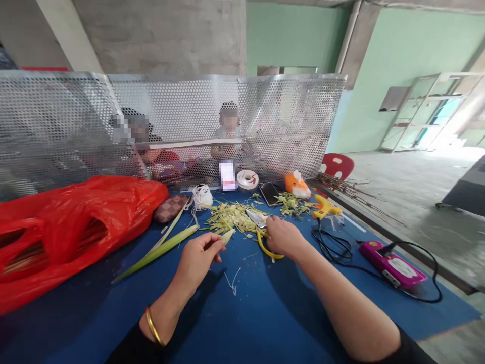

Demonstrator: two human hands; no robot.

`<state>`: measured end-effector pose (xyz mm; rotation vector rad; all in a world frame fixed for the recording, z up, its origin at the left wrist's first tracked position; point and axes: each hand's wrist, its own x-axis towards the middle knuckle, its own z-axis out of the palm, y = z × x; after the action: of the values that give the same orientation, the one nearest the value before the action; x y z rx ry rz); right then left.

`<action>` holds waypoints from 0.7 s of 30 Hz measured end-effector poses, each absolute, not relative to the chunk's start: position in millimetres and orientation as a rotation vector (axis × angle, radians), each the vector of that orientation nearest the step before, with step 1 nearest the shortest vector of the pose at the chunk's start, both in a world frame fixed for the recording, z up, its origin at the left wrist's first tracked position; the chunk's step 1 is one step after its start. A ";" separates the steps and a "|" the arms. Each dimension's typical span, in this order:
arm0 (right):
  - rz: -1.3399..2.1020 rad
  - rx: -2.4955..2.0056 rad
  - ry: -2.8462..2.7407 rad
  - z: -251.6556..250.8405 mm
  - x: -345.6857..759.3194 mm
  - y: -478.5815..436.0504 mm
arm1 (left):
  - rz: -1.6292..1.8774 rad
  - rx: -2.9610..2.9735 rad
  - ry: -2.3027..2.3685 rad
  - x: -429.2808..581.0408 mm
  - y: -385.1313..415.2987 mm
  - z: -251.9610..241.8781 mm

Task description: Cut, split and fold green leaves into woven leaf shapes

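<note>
My left hand is closed around a folded strip of pale green palm leaf, its tip poking out past the fingers. My right hand rests on the blue table cover with fingers curled on the yellow-handled scissors, whose blades point toward a heap of leaf trimmings. A long green leaf lies on the table left of my left hand.
A big red plastic bag fills the left side. A checkered pouch, white thread, tape roll, phone, yellow glue gun and pink power strip with black cables surround me. Behind the perforated metal screen sit other people.
</note>
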<state>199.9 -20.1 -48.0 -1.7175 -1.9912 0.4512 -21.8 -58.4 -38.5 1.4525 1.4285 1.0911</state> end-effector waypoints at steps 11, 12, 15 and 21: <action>0.191 -1.927 -1.943 -43.9 220.9 -5.4 | 1.309 1.091 1.267 -24.6 -57.0 -37.5; 0.178 -1.901 -1.923 -41.4 223.1 -3.8 | 1.324 1.085 1.254 -25.4 -57.1 -36.7; 0.442 -1.613 -1.782 -37.8 219.9 -3.4 | 1.366 1.087 1.215 -27.9 -56.3 -36.2; 1.257 -1.118 -1.630 -37.5 193.4 -24.3 | 1.506 0.993 1.172 -35.0 -54.3 -36.0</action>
<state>193.4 -24.3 -37.5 -1.1179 -1.6297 1.2567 -35.0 -54.3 -36.0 0.9925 1.1725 1.5057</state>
